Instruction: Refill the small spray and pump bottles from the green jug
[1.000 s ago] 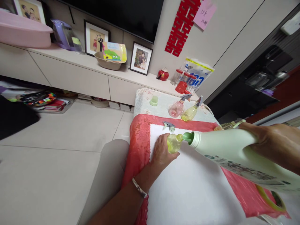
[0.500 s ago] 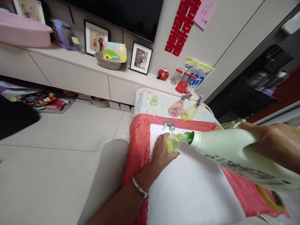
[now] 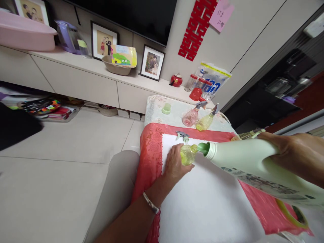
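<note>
My left hand (image 3: 175, 163) is wrapped round a small clear yellow spray bottle (image 3: 187, 155) whose top is off. The bottle stands or is held over the white cloth, its neck facing right. My right hand (image 3: 298, 155) grips the handle of a large pale green detergent jug (image 3: 243, 153), tipped on its side. The jug's green spout (image 3: 203, 148) meets the yellow bottle's mouth. Liquid flow between them is too small to make out. A grey spray trigger head (image 3: 182, 135) lies just beyond my left hand. Farther back sits a green cap (image 3: 166, 108).
A pink spray bottle (image 3: 191, 117) and another yellow spray bottle (image 3: 205, 120) stand at the table's far side. A roll of yellowish tape (image 3: 291, 213) lies at the right. Behind are a red lidded jar (image 3: 176, 80) and picture frames on a low cabinet (image 3: 88, 76).
</note>
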`<state>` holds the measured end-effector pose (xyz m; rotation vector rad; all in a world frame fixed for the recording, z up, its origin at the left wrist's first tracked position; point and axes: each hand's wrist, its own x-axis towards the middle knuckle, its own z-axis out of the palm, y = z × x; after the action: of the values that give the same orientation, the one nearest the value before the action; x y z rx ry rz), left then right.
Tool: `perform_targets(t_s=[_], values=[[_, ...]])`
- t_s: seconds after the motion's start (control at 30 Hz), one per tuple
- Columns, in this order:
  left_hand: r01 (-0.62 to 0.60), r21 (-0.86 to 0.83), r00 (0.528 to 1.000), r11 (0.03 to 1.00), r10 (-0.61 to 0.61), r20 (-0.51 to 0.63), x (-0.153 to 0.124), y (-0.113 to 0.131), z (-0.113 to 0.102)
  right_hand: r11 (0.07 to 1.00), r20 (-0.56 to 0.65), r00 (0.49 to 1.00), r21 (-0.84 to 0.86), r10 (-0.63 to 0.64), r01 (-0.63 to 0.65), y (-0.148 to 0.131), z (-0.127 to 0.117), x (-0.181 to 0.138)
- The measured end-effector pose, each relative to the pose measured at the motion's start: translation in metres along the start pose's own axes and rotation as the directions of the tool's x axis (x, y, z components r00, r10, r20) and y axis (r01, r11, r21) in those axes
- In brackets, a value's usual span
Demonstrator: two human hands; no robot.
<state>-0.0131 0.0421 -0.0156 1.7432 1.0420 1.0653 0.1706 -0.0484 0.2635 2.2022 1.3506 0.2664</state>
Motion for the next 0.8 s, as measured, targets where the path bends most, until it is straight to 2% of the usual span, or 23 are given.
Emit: perform_targets(t_s=[0.33, 0.53, 0.8], values=[[0.011, 0.003, 1.000, 1.000, -0.011, 0.020, 0.0003, 0.0018, -0.0013, 1.000, -0.016, 1.000, 0.000, -0.020, 0.020, 0.0024, 0.0028, 0.0025], [0.026, 0.008, 0.999, 1.000, -0.026, 0.024, 0.0000, 0.0037, -0.0021, 0.999, -0.046, 0.998, 0.020, 0.039, -0.039, 0.0068, 0.0091, 0.0078], [0.017, 0.006, 1.000, 1.000, -0.018, 0.017, 0.0009, 0.0029, -0.0015, 0.994, -0.024, 0.997, 0.085, 0.076, -0.074, 0.0036, 0.0044, 0.0098]])
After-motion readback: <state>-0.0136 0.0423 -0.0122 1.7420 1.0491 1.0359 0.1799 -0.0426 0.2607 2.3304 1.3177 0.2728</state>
